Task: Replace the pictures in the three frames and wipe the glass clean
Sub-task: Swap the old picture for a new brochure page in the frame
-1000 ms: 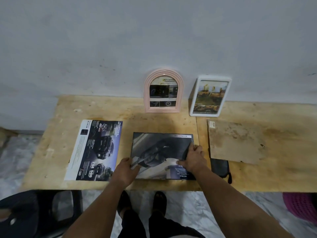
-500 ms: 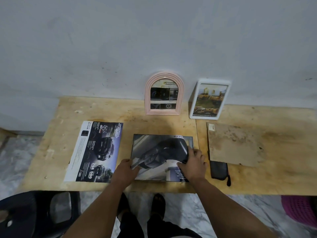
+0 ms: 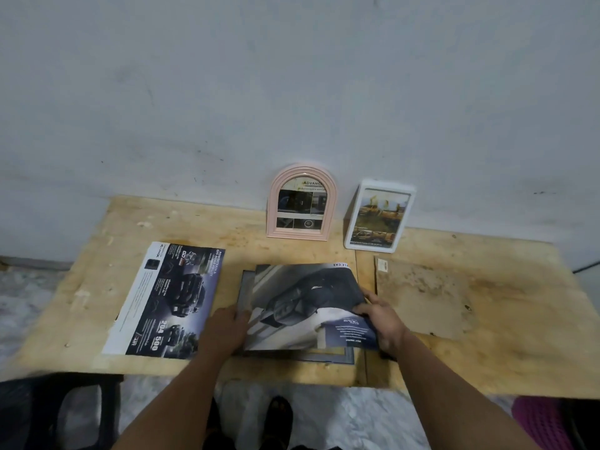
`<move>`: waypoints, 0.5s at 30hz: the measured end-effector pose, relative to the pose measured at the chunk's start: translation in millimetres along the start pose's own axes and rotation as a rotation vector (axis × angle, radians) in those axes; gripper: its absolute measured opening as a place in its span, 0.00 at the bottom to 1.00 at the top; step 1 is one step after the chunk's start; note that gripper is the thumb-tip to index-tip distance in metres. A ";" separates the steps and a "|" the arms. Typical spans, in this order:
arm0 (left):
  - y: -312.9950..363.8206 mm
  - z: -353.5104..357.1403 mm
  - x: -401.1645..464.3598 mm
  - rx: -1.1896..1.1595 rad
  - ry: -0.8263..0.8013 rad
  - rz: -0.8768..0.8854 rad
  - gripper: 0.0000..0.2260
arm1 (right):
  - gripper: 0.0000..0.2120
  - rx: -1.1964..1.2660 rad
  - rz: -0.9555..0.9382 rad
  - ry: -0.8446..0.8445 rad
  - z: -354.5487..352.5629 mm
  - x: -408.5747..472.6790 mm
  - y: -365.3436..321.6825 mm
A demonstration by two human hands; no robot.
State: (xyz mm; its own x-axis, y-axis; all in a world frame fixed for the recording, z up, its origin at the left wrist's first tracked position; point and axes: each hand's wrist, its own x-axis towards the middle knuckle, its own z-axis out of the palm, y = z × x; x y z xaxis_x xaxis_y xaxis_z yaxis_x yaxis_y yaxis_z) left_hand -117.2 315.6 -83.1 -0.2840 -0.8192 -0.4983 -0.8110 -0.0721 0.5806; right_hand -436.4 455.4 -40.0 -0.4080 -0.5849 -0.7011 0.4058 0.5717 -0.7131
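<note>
A grey rectangular frame (image 3: 328,356) lies flat near the table's front edge. On it sits a dark car picture (image 3: 292,303), lifted and curled at its right side. My right hand (image 3: 383,319) pinches that right edge. My left hand (image 3: 227,329) rests on the frame's left edge, fingers on the picture's corner. A second car brochure page (image 3: 168,300) lies flat to the left. A pink arched frame (image 3: 302,203) and a white rectangular frame (image 3: 378,217) lean against the wall behind, each with a picture inside.
A brown backing board (image 3: 425,297) lies flat to the right of the frame, over a dark object at the table edge. The plywood table (image 3: 506,345) ends just before my legs. A dark stool (image 3: 58,414) stands lower left, a pink basket (image 3: 542,423) lower right.
My right hand has pulled the picture's right edge up and toward the left, so the sheet curls and shifts off the frame. The frame's left and bottom borders now show. My left hand stayed put.
</note>
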 end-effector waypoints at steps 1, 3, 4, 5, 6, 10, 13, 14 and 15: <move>5.3 -2.3 0.5 -0.128 -0.011 -0.023 0.16 | 0.26 0.014 0.004 -0.029 -2.2 -2.3 -7.0; 15.6 -7.9 2.3 -0.380 -0.089 -0.066 0.20 | 0.26 0.006 0.007 -0.069 -4.7 -5.1 -20.0; 19.0 -10.6 4.0 -0.468 -0.106 -0.099 0.21 | 0.26 -0.013 0.005 -0.083 -3.9 -7.0 -27.5; 21.3 -13.2 5.5 -0.548 -0.108 -0.113 0.20 | 0.26 -0.020 -0.005 -0.088 -2.8 -7.1 -34.2; 23.6 -16.1 5.4 -0.603 -0.086 -0.111 0.16 | 0.26 -0.040 -0.021 -0.083 -0.7 -6.2 -40.5; 34.4 -36.3 -1.9 -0.716 0.118 -0.103 0.08 | 0.28 -0.098 -0.077 -0.066 20.5 -2.5 -61.2; 26.1 -58.5 -5.5 -0.816 0.291 -0.153 0.07 | 0.20 -0.182 -0.117 -0.059 53.2 -3.1 -72.8; 20.3 -66.0 -5.7 -0.846 0.334 -0.183 0.07 | 0.19 -0.232 -0.134 -0.057 66.4 -3.0 -76.6; 15.3 -75.1 -7.8 -0.881 0.371 -0.207 0.07 | 0.18 -0.282 -0.153 -0.054 80.6 -2.2 -80.0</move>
State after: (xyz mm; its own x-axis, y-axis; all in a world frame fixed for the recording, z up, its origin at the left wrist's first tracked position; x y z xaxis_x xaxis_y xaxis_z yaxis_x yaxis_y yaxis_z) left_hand -89.0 278.1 -21.9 0.1222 -0.8585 -0.4980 -0.1117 -0.5105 0.8526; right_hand -402.1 364.6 18.9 -0.3996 -0.7020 -0.5895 0.0976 0.6068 -0.7888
